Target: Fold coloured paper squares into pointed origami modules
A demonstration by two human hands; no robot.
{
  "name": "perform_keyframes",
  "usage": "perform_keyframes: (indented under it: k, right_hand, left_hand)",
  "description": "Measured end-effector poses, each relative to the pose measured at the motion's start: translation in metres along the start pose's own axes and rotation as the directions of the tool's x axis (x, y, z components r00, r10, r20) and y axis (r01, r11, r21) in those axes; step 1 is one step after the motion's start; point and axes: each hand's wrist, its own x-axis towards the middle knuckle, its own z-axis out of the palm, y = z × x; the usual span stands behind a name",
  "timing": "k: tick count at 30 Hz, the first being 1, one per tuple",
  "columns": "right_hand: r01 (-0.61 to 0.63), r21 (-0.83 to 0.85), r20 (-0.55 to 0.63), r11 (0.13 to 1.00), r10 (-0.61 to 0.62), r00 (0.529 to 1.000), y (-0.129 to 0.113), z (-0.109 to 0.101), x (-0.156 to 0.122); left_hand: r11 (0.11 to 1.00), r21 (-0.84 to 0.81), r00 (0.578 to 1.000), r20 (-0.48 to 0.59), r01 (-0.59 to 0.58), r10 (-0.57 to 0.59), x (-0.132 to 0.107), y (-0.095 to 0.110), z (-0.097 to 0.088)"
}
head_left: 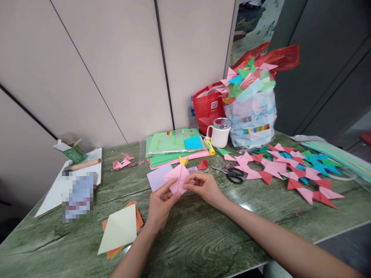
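A pink folded paper is held just above the green wood-grain table, in the middle of the view. My left hand pinches its lower left edge from below. My right hand grips its right side with the fingers curled over the fold. A lilac paper sheet lies on the table under and behind the pink paper. A small yellow folded piece and a small red folded piece lie just beyond it.
Black scissors lie right of my hands. Several pink, red and blue folded shapes spread at the right. A white mug, a red bag, a plastic bag and stacked coloured paper stand behind. Yellow-orange sheets lie left.
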Motion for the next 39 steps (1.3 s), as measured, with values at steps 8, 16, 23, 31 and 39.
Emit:
perform_keyframes:
  k: [8,16,23,31,39]
  right_hand:
    - [0.047,-0.045,0.002,0.998,-0.047,0.999,0.0007,-0.0013,0.0001]
    - [0.063,-0.066,-0.001,0.996,-0.063,0.998,-0.0003,-0.0018,0.0003]
    - [0.053,-0.036,0.005,0.998,-0.053,0.999,-0.0005,-0.0016,0.0001]
    - [0.076,-0.07,0.0,0.995,-0.076,0.997,-0.0004,-0.0032,0.0007]
    - [0.032,-0.005,0.004,0.999,-0.032,0.999,0.0026,-0.0026,0.0014]
  left_hand:
    - [0.998,0.061,0.999,0.013,-0.032,0.031,0.0014,-0.0049,-0.0021]
    - [0.997,0.061,0.999,0.014,-0.039,0.038,0.0015,-0.0048,-0.0008]
    - [0.999,0.046,1.0,0.016,-0.018,0.017,-0.0002,-0.0034,0.0009]
    - [0.994,-0.106,1.0,-0.003,0.03,-0.03,0.0018,-0.0047,0.0009]
    - [0.999,-0.027,0.999,0.039,0.029,-0.028,0.0013,-0.0062,-0.0011]
